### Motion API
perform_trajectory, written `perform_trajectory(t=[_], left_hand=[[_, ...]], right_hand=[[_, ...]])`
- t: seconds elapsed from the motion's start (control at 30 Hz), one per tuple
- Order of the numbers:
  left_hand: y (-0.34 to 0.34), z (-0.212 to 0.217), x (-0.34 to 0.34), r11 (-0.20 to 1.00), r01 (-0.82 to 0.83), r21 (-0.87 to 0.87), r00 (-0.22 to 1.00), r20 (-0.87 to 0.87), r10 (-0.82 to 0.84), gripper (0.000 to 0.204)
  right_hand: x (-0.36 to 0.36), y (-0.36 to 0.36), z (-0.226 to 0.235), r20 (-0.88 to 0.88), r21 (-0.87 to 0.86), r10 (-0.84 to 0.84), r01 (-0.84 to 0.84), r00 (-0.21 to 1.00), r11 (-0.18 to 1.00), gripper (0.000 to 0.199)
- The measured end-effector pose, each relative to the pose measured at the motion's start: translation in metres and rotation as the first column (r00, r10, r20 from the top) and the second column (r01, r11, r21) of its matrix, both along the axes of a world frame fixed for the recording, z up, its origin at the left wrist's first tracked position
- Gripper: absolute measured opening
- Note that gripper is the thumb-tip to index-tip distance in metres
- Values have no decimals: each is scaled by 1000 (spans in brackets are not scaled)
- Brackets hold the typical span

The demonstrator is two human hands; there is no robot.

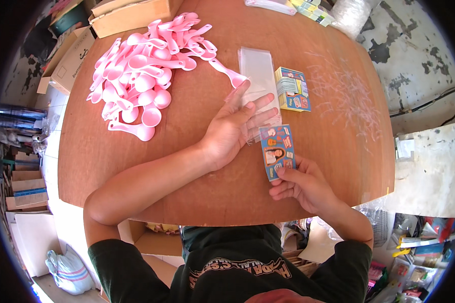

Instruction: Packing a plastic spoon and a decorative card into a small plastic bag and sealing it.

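Note:
My right hand pinches a small blue printed card between thumb and fingers, above the near part of the table. My left hand is open, its fingers spread over the lower part of a stack of clear plastic bags. Whether a fingertip touches the top bag, I cannot tell. A single pink scoop lies just beyond the left fingertips, its bowl beside the bags. Right of the bags sits a stack of blue and yellow cards.
A large heap of pink scoops covers the table's left side. Thin clear plastic strips lie scattered at the right. Cardboard boxes and a clear plastic roll stand along the far edge of the brown table.

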State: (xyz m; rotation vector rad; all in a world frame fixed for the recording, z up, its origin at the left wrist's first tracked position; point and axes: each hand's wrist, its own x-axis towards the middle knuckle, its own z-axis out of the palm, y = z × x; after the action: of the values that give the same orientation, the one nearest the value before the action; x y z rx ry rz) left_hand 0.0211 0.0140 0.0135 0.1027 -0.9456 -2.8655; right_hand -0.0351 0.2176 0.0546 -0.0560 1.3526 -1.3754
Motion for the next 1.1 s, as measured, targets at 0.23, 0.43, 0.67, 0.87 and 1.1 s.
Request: perform_trajectory(t=[0.23, 0.43, 0.67, 0.87, 1.1], left_hand=[[2, 1, 2, 999, -30, -40, 999, -17, 30, 66], [1, -2, 2, 996, -36, -85, 998, -46, 33, 68], [1, -3, 1, 996, -8, -92, 998, -57, 3, 68], [6, -1, 4, 994, 50, -96, 997, -56, -55, 62], [5, -1, 8, 981, 159, -108, 984, -66, -167, 46]], right_hand=[[2, -21, -1, -157, -35, -19, 14, 987, 999, 22], [10, -27, -3, -209, -1, 41, -43, 977, 999, 23], [-6, -37, -3, -310, -53, 4, -21, 951, 998, 21], [-17, -43, -7, -418, -104, -23, -23, 908, 994, 20], [-24, -44, -2, -441, -110, -15, -38, 898, 993, 20]])
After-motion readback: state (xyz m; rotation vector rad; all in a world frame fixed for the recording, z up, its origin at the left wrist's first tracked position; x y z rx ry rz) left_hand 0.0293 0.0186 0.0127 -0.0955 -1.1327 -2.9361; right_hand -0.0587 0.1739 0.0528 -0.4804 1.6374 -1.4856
